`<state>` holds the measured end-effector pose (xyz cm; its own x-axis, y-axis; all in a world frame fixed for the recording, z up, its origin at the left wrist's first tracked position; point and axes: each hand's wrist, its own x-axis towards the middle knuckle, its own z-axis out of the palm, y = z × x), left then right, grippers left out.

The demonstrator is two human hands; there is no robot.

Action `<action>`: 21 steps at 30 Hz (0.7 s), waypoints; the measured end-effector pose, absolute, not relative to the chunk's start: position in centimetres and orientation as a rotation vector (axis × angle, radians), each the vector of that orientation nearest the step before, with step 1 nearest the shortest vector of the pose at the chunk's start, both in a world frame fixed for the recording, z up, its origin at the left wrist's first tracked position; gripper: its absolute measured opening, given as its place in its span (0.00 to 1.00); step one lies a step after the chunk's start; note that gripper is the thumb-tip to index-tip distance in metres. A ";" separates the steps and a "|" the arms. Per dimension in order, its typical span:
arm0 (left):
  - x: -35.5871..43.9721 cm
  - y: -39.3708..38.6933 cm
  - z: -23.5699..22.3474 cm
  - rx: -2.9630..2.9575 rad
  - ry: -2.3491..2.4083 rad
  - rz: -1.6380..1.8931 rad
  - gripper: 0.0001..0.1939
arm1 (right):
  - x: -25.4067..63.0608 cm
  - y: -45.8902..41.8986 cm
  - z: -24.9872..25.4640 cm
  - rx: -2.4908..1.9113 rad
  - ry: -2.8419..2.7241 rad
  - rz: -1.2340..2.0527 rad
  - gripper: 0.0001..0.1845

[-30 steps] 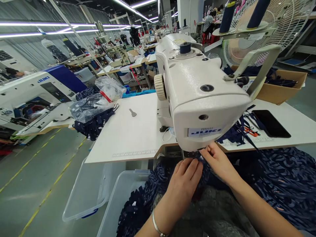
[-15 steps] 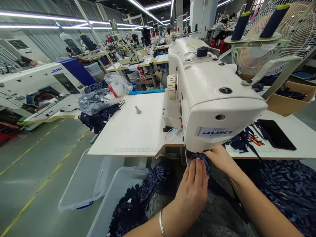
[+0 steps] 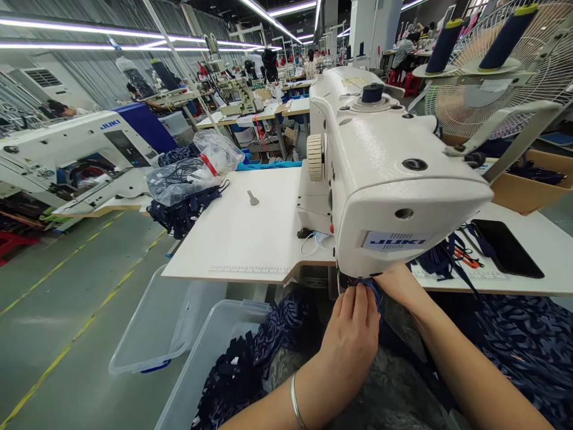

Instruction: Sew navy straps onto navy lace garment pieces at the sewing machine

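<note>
A white JUKI sewing machine [image 3: 380,173] stands on a white table [image 3: 242,239]. Dark navy patterned fabric [image 3: 519,340] lies in my lap and runs under the machine head. My left hand [image 3: 351,334] presses flat on a fold of that fabric just below the head, fingers together. My right hand [image 3: 400,283] reaches under the head and holds the fabric there; its fingertips are hidden by the machine. A silver bangle [image 3: 296,403] sits on my left wrist.
A black phone [image 3: 505,239] and orange snips [image 3: 468,257] lie on the table's right side. Clear plastic bins [image 3: 152,334] stand on the floor at left. A plastic bag [image 3: 192,170] on navy pieces sits at the table's far left corner. A fan [image 3: 492,71] and thread cones [image 3: 443,36] stand behind.
The view has shifted slightly left and closer. My left hand has slid forward on the fabric and my right hand has gone further under the machine head.
</note>
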<state>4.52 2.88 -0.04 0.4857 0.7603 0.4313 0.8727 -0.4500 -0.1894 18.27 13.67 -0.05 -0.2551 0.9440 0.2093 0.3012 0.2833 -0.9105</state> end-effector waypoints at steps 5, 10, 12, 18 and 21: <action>4.9 2.9 -0.1 -2.306 -1.412 -0.442 0.19 | 18.2 14.1 -0.4 -1.144 -1.761 0.895 0.17; 5.2 2.9 -0.2 -2.250 -1.419 -0.468 0.19 | 18.2 14.2 -0.5 -1.124 -1.796 0.861 0.18; 5.2 2.9 -0.2 -2.237 -1.432 -0.479 0.18 | 18.2 14.3 -0.6 -1.113 -1.805 0.875 0.17; 5.4 3.0 -0.2 -2.231 -1.441 -0.491 0.18 | 18.2 14.4 -0.9 -1.120 -1.806 0.847 0.16; 5.3 3.0 -0.2 -2.232 -1.441 -0.488 0.19 | 18.2 14.5 -0.8 -1.122 -1.804 0.841 0.16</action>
